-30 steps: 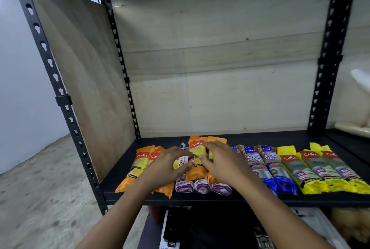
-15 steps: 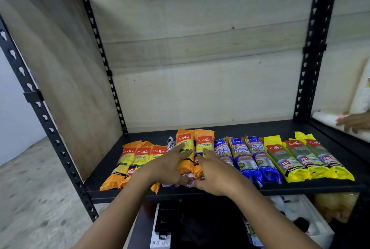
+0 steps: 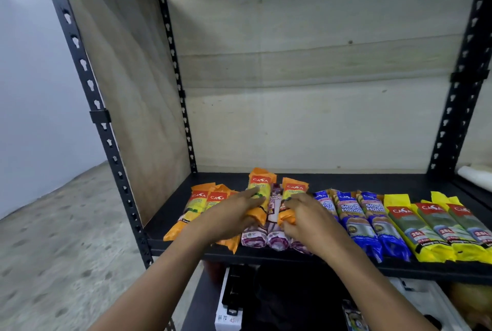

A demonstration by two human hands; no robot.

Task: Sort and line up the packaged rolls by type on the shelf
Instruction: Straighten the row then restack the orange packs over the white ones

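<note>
Left grip: the left hand [image 3: 234,214] is closed over the left orange pack [image 3: 260,189], fingers laid across its top and curled round the near end.
Right grip: the right hand [image 3: 306,220] holds the right orange pack [image 3: 293,192] in the same way, low down near its front end.
Held packs: both lie lengthwise, pointing to the back of the shelf [image 3: 346,180]. They seem to rest on top of other rolls rather than on the shelf itself.
Between them: a purple-and-white roll [image 3: 274,201] shows in the gap, touching both orange packs.
Underneath: the purple rolls [image 3: 254,237] stick out at the front edge, just below the two hands.
Left group: the orange row [image 3: 197,207] lies side by side; its right end is hidden under the left wrist.
Right groups: the blue packs [image 3: 348,213] and then the yellow packs [image 3: 426,227] are lined up by kind.
Step in hand: most likely clearing the two stray orange packs off the purple ones — the middle of the shelf is the last mixed patch.
Next move: lift both packs clear without dragging the purple rolls, then lay them parallel against the orange row. After that, straighten the purple rolls in the space left beside the blue packs.
</note>
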